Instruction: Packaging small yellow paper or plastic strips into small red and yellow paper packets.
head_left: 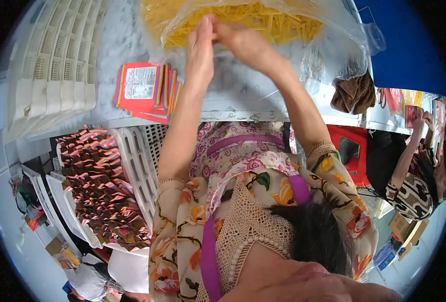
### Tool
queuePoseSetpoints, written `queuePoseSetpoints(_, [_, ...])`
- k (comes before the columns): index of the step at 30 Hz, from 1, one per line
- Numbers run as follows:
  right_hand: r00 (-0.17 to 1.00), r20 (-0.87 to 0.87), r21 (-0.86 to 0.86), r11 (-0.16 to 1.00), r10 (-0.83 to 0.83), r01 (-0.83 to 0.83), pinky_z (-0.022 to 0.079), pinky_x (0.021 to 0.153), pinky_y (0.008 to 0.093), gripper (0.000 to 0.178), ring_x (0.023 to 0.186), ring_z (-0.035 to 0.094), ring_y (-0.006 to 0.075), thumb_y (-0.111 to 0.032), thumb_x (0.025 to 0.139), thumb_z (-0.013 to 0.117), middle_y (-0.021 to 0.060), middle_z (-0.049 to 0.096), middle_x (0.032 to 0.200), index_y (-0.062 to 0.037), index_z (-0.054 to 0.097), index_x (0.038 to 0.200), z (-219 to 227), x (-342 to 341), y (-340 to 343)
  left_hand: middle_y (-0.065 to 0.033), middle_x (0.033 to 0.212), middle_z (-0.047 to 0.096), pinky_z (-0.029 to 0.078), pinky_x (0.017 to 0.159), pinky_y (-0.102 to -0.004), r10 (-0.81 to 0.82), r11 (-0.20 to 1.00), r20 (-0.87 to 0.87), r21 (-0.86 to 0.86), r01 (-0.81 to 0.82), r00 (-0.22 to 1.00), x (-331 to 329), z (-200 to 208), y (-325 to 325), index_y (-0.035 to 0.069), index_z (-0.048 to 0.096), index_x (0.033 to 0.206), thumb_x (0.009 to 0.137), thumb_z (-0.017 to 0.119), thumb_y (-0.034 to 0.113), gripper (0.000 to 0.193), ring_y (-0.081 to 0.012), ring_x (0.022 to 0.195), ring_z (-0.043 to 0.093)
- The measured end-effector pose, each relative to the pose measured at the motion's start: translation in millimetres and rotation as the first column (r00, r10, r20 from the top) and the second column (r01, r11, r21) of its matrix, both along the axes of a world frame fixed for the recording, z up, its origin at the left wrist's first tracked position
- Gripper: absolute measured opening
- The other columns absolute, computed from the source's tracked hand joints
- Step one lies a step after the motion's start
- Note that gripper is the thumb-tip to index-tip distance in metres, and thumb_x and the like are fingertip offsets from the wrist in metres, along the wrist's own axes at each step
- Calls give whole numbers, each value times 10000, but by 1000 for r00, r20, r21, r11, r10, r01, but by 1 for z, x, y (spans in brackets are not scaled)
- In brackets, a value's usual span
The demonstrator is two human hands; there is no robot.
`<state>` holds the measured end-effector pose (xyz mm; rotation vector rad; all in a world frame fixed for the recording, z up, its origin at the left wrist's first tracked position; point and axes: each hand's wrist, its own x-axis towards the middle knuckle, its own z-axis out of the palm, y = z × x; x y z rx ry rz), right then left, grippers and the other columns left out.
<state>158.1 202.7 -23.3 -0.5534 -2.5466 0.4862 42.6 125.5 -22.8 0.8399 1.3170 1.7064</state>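
Observation:
A heap of thin yellow sticks (263, 22) lies in a large clear plastic bag (333, 25) at the far side of the table. Over the bag's near edge, my left hand (201, 50) is held upright with its fingers close together. The fingers of my right hand (245, 45) reach across and meet the left fingertips. Both hands are closed at the fingertips; whatever is pinched between them is hidden, and the right fingers are slightly blurred. Left of my left forearm, flat red packets (145, 90) with rainbow-striped edges and a white label lie in a fanned stack.
White slatted plastic trays (57, 65) stand stacked at the table's left. Below, another white tray (137, 171) holds many brown, stripe-edged packets (102, 186). A brown cloth (353, 94) lies near the table's right edge, by a red stool (346, 151). A co-worker (414, 176) works at right.

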Motion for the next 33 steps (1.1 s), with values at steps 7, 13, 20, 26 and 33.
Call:
queuePoseSetpoints(7, [994, 93, -210, 977, 53, -32, 480, 738, 447, 250, 830, 600, 405, -88, 808, 552, 240, 627, 890, 11, 547, 1038, 0, -1, 9, -139, 1195, 576, 389, 967, -356, 0, 984, -504, -156, -91, 864, 6, 1, 32, 7, 523, 1257, 960, 417, 483, 571, -216, 1159, 506])
queuePoseSetpoints(13, [769, -439, -814, 568, -466, -121, 484, 686, 327, 203, 762, 617, 202, -202, 942, 526, 100, 614, 781, -23, 554, 1034, -14, -10, 22, -145, 1192, 547, 366, 1008, -392, 179, 979, 168, 70, -193, 969, 11, -3, 25, 9, 514, 1220, 971, 391, 462, 531, -269, 1162, 496])
queuePoseSetpoints(20, [681, -630, -652, 730, -373, -204, 492, 708, 275, 229, 756, 600, 126, -200, 937, 544, 42, 608, 790, -31, 536, 1092, -17, -17, -4, -120, 1122, 549, 406, 988, -393, 56, 996, 833, -83, 25, 550, 25, -3, 21, 12, 522, 1090, 992, 353, 407, 440, -241, 1085, 522])
queuePoseSetpoints(26, [682, -638, -682, 673, -358, -286, 478, 750, 239, 229, 819, 578, 98, -77, 909, 589, 19, 603, 868, -23, 520, 1120, -3, -21, -16, -84, 1126, 557, 407, 986, -388, 40, 999, 841, -17, -48, 539, 30, 11, 15, 76, 549, 1049, 995, 292, 408, 423, -228, 1092, 521])
queuePoseSetpoints(33, [756, -617, -587, 768, -220, -255, 478, 790, 274, 185, 854, 596, 161, -126, 879, 630, 54, 636, 920, -55, 586, 1044, -15, -17, -11, -86, 1150, 544, 370, 1011, -382, -194, 980, 902, 192, 43, 386, 17, 4, -2, 76, 540, 1058, 985, 323, 418, 411, -221, 1115, 496])
